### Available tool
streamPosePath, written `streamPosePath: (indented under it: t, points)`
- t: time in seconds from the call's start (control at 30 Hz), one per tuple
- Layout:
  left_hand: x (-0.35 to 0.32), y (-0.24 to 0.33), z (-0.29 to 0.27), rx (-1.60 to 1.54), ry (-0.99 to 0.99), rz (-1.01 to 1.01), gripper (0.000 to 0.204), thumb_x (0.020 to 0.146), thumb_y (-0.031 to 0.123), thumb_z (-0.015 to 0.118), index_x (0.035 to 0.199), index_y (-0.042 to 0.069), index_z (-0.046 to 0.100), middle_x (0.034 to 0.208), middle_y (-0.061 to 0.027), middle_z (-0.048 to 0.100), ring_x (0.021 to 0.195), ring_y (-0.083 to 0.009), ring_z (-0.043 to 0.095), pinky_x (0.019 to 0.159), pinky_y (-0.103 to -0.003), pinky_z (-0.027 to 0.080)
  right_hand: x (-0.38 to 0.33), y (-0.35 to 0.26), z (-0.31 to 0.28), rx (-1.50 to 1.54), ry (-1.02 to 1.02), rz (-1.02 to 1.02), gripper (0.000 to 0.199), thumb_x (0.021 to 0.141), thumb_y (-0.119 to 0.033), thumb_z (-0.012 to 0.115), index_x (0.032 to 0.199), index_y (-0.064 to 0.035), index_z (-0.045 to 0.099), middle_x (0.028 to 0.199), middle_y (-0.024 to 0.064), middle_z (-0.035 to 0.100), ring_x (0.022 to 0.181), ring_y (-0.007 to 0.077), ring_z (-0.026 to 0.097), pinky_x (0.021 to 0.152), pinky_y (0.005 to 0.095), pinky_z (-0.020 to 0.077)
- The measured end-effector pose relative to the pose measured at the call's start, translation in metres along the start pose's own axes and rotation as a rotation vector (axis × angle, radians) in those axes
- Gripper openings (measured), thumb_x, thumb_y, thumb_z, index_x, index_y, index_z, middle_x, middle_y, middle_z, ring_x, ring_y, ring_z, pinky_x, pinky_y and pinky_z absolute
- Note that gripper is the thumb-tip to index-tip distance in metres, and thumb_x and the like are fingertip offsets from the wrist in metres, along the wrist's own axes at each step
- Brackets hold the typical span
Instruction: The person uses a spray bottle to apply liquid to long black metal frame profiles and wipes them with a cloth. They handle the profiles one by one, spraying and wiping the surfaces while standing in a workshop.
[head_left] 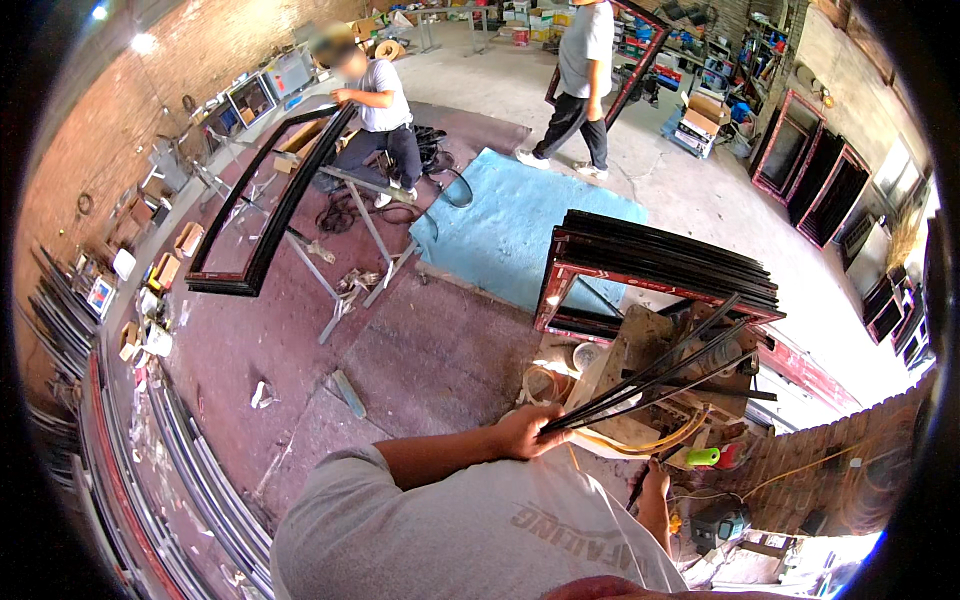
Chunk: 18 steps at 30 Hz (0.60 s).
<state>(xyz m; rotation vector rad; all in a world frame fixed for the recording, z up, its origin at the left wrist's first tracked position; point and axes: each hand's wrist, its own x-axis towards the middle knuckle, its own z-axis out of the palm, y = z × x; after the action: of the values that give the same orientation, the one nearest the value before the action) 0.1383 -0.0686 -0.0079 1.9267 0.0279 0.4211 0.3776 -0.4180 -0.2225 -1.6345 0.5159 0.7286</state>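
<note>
My left hand [530,432] is closed round one end of a bundle of thin black strips [655,385]. The strips fan out up and to the right, over a cluttered workbench [625,350]. Lower and to the right, my right hand [654,486] is closed near the bench's front edge, on something dark and narrow that I cannot make out. A bright green object [703,457] lies just beyond it. A yellow hose [660,444] curves between the two hands.
Black and dark-red frames [660,262] are stacked behind the bench, beside a blue mat [520,215]. A seated person [380,110] handles a long frame [270,215] on metal stands. Another person [585,75] stands beside a frame. Long profiles [190,470] lie at left.
</note>
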Motion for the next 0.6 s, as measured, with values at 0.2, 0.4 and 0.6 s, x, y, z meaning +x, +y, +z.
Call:
streamPosePath:
  t: [0.2, 0.4, 0.6]
  points:
    - [0.001, 0.011, -0.006, -0.001, -0.014, -0.002, 0.019, 0.099, 0.020, 0.066, 0.093, 0.004, 0.057, 0.074, -0.0137, 0.057, 0.065, -0.0301, 0.058, 0.060, -0.041, 0.045, -0.001, 0.003, 0.002, -0.084, 0.054, -0.025, 0.036, 0.098, -0.044, 0.059, 0.078, -0.0137, 0.056, 0.059, 0.0039, 0.054, 0.044, 0.0249, 0.055, 0.043, 0.0410, 0.0445]
    - [-0.002, 0.007, -0.004, -0.019, -0.048, -0.043, 0.020, 0.100, 0.021, 0.064, 0.095, 0.003, 0.059, 0.079, -0.0162, 0.061, 0.070, -0.0354, 0.062, 0.063, -0.043, 0.047, -0.021, -0.011, 0.008, -0.005, 0.015, -0.008, 0.038, 0.100, -0.037, 0.062, 0.082, -0.0045, 0.058, 0.061, 0.0060, 0.057, 0.044, 0.0216, 0.055, 0.041, 0.0361, 0.0468]
    - [-0.004, 0.010, -0.006, -0.014, -0.059, -0.064, 0.018, 0.099, 0.022, 0.064, 0.100, 0.003, 0.062, 0.078, -0.0151, 0.062, 0.070, -0.0338, 0.063, 0.062, -0.042, 0.047, -0.024, -0.012, 0.014, -0.006, 0.086, -0.007, 0.036, 0.100, -0.035, 0.064, 0.082, -0.0044, 0.058, 0.060, 0.0074, 0.056, 0.043, 0.0227, 0.055, 0.040, 0.0367, 0.0473]
